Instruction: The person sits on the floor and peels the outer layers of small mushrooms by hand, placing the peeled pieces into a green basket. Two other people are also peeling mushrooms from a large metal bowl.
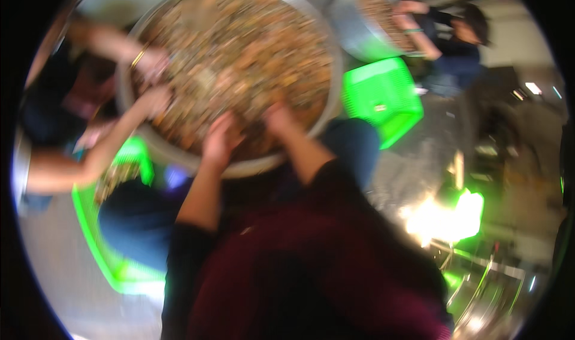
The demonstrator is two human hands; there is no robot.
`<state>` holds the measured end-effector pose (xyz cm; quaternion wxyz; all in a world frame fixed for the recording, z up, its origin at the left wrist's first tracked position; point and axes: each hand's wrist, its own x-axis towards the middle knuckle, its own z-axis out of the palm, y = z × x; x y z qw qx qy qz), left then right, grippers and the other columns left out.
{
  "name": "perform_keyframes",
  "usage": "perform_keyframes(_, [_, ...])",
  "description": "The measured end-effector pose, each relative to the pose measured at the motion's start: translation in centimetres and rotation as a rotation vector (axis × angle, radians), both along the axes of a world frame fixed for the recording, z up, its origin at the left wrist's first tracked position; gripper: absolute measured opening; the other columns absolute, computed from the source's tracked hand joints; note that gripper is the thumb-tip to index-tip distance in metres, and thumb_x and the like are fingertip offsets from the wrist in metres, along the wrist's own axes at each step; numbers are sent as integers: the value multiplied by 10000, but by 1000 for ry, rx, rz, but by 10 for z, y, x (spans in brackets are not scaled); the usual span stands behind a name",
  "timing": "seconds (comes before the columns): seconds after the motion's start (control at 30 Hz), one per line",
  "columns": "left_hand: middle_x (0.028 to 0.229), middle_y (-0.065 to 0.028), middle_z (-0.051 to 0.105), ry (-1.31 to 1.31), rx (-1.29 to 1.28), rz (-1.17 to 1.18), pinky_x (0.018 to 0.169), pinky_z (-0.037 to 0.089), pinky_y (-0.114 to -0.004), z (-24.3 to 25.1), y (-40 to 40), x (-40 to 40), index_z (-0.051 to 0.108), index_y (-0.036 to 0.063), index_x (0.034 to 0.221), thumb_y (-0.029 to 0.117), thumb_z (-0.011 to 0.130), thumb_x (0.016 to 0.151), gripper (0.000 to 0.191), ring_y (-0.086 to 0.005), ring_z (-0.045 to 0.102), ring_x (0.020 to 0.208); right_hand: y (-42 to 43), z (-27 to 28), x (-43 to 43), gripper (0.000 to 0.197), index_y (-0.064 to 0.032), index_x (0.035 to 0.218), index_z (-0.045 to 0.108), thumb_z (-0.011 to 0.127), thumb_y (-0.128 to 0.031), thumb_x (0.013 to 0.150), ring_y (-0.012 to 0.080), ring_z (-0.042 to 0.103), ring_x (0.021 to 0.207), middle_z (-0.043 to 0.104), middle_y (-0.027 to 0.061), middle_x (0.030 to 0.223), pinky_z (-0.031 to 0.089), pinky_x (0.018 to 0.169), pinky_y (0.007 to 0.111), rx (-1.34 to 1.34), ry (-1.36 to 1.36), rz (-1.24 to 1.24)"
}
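Note:
A large round metal basin (pixel 336 70) stands before me, filled with a heap of small brown and tan pieces (pixel 251 39) too blurred to identify. Over its near side, my left hand (pixel 222 138) reaches into the heap, fingers lost in blur. To its right, my right hand (pixel 278 117) dips its fingers among the same pieces. Whether either hand grips anything is not visible. At the basin's left side, another person's two hands (pixel 155 66) also touch the pieces, a gold-coloured bracelet (pixel 139 57) on one wrist.
A bright green plastic basket (pixel 382 97) lies right of the basin. Another green basket (pixel 92 232), partly hidden by my leg, holds some pieces on the left. Farther off, a person (pixel 458 48) works at a second metal basin (pixel 364 30). Bright light glares off the floor at right.

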<state>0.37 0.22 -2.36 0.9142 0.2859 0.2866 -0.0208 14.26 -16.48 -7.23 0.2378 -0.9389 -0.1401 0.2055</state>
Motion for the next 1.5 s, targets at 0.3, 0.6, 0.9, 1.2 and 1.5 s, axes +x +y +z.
perform_keyframes(0.3, [962,15,601,126,107,-144,701,489,-391,9,-8,2,567,170,1104,189,614,863,247,-141,574,834,28,64,-27,359,-94,1179,502,571,-227,852,389,608,923,620,218,1003,483,792,454,64,-27,-104])
perform_keyframes(0.6, [928,30,607,44,115,-272,734,462,-422,12,-12,3,567,193,1128,229,632,871,267,-140,569,840,41,76,-45,562,-49,1365,366,551,-103,836,269,585,957,596,204,1035,457,831,336,694,388,-160])
perform_keyframes(0.9, [940,23,605,130,162,-191,732,471,-420,3,-10,2,575,212,1143,173,610,871,277,-151,569,836,-3,33,-8,488,-32,1222,486,643,-81,762,244,630,834,637,155,918,498,711,341,318,233,-473])
perform_keyframes(1.2, [992,12,590,141,173,-167,722,482,-419,10,-10,0,588,213,1146,180,618,862,288,-168,563,877,16,54,-42,465,-56,1252,485,598,-174,817,332,635,848,655,179,921,499,740,413,113,96,44])
perform_keyframes(1.5, [927,-7,578,165,227,-213,676,491,-378,17,-14,2,553,179,1178,259,572,905,285,-146,533,706,15,36,-17,379,-38,1183,503,612,-94,824,126,539,653,524,6,740,440,557,257,891,665,-435])
